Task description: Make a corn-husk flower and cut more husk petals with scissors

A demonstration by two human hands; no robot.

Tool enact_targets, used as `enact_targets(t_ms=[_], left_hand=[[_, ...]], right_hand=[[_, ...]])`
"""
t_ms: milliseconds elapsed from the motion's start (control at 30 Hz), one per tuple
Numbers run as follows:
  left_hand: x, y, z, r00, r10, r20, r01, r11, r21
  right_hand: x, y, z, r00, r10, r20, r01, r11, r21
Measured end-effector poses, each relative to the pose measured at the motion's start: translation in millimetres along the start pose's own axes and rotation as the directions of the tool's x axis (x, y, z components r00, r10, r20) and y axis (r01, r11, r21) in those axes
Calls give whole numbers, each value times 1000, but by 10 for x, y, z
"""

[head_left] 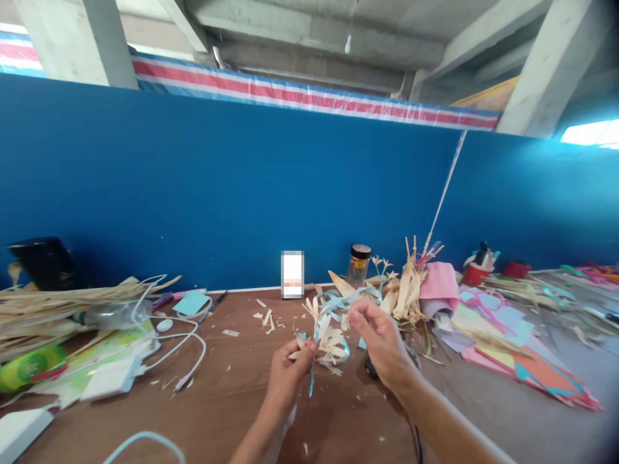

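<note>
Near the middle of the table, my left hand [293, 362] pinches the blue-wrapped stem [311, 379] of a small flower made of pale dried leaf strips. Its cream petals [331, 343] spread out just right of my left fingertips. To the right and a little higher is my right hand [376, 328], its thumb and forefinger brought together beside a light blue paper strip [338, 299]. What lies between those right fingertips is too small to make out. Loops of the blue strip curl behind and beside the petals.
Behind my hands stand a lit phone [293, 276], a dark-lidded jar [358, 263] and a bundle of dried husks [410, 287]. Colored paper [546, 367] lies at right. At left are white cables [193, 341], a power bank [112, 379], a clear bottle [113, 316] and a green bottle [31, 367].
</note>
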State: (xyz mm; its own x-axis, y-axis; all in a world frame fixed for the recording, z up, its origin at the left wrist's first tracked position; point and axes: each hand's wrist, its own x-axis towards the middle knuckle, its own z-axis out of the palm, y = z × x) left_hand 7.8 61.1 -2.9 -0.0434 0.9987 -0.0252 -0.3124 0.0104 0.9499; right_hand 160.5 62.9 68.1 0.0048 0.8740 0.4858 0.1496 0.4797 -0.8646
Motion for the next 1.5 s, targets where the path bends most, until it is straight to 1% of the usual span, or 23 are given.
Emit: enact_targets(t_ms=[100,167,233,300,367,400,433,467,500,533,600,633,667,733,800,833,900,1033,1167,1267,1433,1467,1500], left_hand=[[24,-52,-22,1000,-7,14,7,1000,-7],[42,-62,-39,1000,-30,9,30,999,-27],[64,-44,-63,999,-48,-14,47,997,-65],[84,0,-89,997,-62,-44,55,990,-133],[92,56,-106,995,-84,-61,67,970,-234],[89,83,-109,994,-97,-58,76,955,-285],[82,106,-106,993,-111,-44,90,939,-331],[73,124,-100,992,-124,-29,105,925,-366],[63,135,-91,990,-137,-10,123,912,-390],[54,140,-82,989,-148,6,138,903,-407],[44,133,-73,986,-165,28,161,888,-432],[44,127,-77,985,-171,30,167,877,-450],[48,123,-90,983,-180,30,172,863,-475],[65,131,-143,976,-217,29,196,808,-556],[88,165,-229,964,-261,50,228,718,-658],[100,188,-279,964,-256,77,235,673,-702],[122,237,-374,973,-167,160,228,591,-774],[150,283,-468,975,-50,217,211,524,-825],[140,257,-433,972,-71,225,227,539,-811],[110,232,-381,972,-118,201,232,596,-769],[17,219,-298,956,-235,174,293,751,-592],[1,214,-287,957,-226,184,291,776,-559],[-10,205,-279,958,-203,202,282,794,-538]], right_hand=[[28,41,-115,993,60,-100,-56,998,42],[55,134,-271,982,73,-177,-74,997,6],[78,275,-514,973,82,-217,-115,982,-147],[84,439,-829,980,51,-195,-126,911,-394],[64,581,-1165,984,7,-178,-120,762,-636],[46,631,-1319,991,20,-132,-115,640,-759],[26,662,-1451,995,63,-77,-98,481,-871],[6,675,-1556,991,106,-76,-105,310,-945],[-8,671,-1627,986,123,-114,-133,152,-979],[-16,656,-1663,974,167,-153,-163,49,-985],[1,610,-1631,965,165,-206,-197,-67,-978],[23,589,-1570,968,141,-206,-196,-81,-977],[52,571,-1485,979,111,-170,-164,-59,-985],[116,545,-1264,995,100,-25,-34,89,-995],[173,525,-1016,980,133,149,109,272,-956],[197,517,-895,958,166,234,174,312,-934],[243,513,-685,903,274,333,242,317,-917],[371,613,-470,891,348,293,202,274,-940],[507,777,-468,895,394,209,113,254,-961],[535,781,-455,893,392,220,84,335,-939],[373,482,-239,886,285,365,131,602,-788],[319,401,-185,879,259,400,132,674,-727],[262,321,-134,882,219,417,73,811,-580]])
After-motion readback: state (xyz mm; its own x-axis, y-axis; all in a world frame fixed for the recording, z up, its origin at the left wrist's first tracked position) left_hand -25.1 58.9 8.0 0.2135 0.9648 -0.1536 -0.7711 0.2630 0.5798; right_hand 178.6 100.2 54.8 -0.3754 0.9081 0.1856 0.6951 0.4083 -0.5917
